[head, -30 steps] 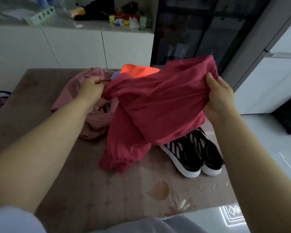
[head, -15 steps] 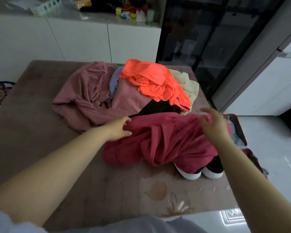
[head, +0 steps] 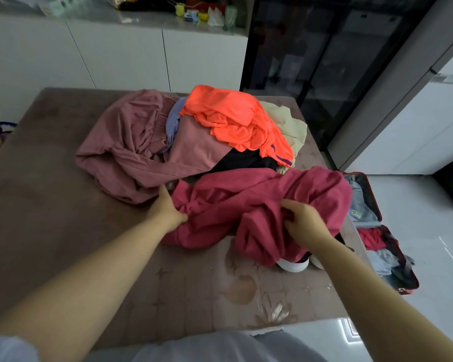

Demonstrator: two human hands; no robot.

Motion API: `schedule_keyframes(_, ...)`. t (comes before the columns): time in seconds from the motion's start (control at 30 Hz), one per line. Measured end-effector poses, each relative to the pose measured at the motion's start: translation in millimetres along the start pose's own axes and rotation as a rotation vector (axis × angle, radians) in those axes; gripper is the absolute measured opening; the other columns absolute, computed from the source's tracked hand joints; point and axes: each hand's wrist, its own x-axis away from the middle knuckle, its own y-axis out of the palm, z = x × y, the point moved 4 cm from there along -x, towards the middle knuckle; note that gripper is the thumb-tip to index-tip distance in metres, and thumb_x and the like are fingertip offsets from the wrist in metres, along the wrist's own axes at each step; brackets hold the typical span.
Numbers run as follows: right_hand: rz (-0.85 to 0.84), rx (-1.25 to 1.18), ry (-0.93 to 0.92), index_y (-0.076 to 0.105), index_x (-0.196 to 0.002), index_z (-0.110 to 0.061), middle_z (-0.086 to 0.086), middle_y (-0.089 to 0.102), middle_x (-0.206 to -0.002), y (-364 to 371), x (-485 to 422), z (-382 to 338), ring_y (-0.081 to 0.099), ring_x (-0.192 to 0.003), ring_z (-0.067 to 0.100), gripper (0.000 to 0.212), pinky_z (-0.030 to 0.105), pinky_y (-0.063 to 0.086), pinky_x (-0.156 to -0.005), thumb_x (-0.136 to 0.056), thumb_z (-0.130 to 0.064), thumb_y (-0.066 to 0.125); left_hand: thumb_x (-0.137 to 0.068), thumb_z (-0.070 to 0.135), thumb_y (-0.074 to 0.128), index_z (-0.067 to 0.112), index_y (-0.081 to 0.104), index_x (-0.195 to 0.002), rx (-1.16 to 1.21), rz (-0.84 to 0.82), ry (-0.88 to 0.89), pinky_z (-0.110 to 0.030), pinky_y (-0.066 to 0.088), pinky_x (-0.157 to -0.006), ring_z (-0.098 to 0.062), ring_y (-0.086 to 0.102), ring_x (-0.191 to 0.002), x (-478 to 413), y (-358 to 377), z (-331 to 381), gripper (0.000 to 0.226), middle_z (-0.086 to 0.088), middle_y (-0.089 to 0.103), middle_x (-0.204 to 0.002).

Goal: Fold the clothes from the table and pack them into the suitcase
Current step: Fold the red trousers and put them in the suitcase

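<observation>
While left hand (head: pixel 166 209) grips red garment (head: pixel 246 197), right hand (head: pixel 305 223) bunches it.

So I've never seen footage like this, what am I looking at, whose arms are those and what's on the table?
No machine here. The picture comes from a camera worn on a person's head, looking down at their own arms. The left hand and right hand both grip a crumpled red garment on the table. Behind it lies a pile of unfolded clothes, an orange top uppermost, a dusty pink garment at its left. White shoe soles peek out under the red cloth. On the floor to the right, a suitcase lies open with clothes inside.
</observation>
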Motion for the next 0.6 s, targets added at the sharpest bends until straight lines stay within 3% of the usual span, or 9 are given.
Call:
schedule_keyframes(0.13, -0.065, -0.07, -0.008, 0.073, -0.097, -0.005, -0.007, 0.066, -0.091, -33.9, 2.5, 3.8, 0.06, -0.089, 0.013, 0.043, 0.019, 0.042, -0.084, -0.067, 0.019, 0.054, -0.074, 0.02, 0.075, 0.021, 0.014, -0.149, -0.209, 0.279, 0.244, -0.044, 0.03, -0.106, -0.035, 0.043, -0.127, -6.4, -81.5, 41.0, 0.097, -0.015, 0.044, -0.142)
schedule_keyframes(0.23, -0.192, 0.004, -0.056, 0.074, -0.096, -0.012, -0.012, 0.067, -0.093, -14.6, 8.6, -10.5, 0.06, -0.092, 0.01, 0.041, 0.022, 0.04, -0.095, -0.069, 0.013, 0.057, -0.074, 0.015, 0.073, 0.021, 0.024, -0.147, -0.269, 0.546, 0.46, -0.046, 0.024, -0.108, -0.037, 0.044, -0.124, 5.1, -145.1, 78.0, 0.088, -0.019, 0.052, -0.132)
schedule_keyframes(0.3, -0.301, 0.12, -0.154, 0.072, -0.101, -0.021, -0.012, 0.069, -0.102, 13.4, 13.9, -26.3, 0.059, -0.103, 0.011, 0.039, 0.033, 0.025, -0.112, -0.072, 0.002, 0.058, -0.074, 0.007, 0.07, 0.017, 0.028, -0.145, -0.28, 0.696, 0.588, -0.047, 0.024, -0.106, -0.04, 0.046, -0.114, 16.1, -178.7, 96.7, 0.083, -0.018, 0.058, -0.121)
schedule_keyframes(0.37, -0.432, 0.226, -0.219, 0.069, -0.107, -0.026, -0.015, 0.066, -0.112, 37.3, 18.9, -42.4, 0.053, -0.113, 0.008, 0.039, 0.029, 0.006, -0.114, -0.077, -0.005, 0.055, -0.074, -0.001, 0.064, 0.015, 0.029, -0.145, -0.301, 0.798, 0.661, -0.046, 0.029, -0.1, -0.042, 0.046, -0.107, 27.3, -207.6, 110.2, 0.081, -0.018, 0.061, -0.116)
schedule_keyframes(0.47, -0.588, 0.355, -0.303, 0.068, -0.104, -0.028, -0.017, 0.064, -0.113, 56.4, 24.1, -60.6, 0.051, -0.115, 0.006, 0.038, 0.026, 0.001, -0.113, -0.078, -0.006, 0.053, -0.079, 0.0, 0.061, 0.018, 0.027, -0.145, -0.414, 0.725, 0.549, -0.048, 0.036, -0.095, -0.044, 0.043, -0.112, 16.2, -233.5, 101.6, 0.076, -0.024, 0.054, -0.121)
schedule_keyframes(0.6, -0.75, 0.5, -0.364, 0.069, -0.09, -0.026, -0.01, 0.065, -0.112, 64.0, 26.2, -65.7, 0.052, -0.112, 0.009, 0.031, 0.028, 0.004, -0.114, -0.078, -0.004, 0.051, -0.083, 0.026, 0.06, 0.028, 0.023, -0.14, -0.649, 0.306, 0.255, -0.045, 0.045, -0.095, -0.042, 0.046, -0.118, -40.4, -213.5, 14.9, 0.068, -0.021, 0.049, -0.131)
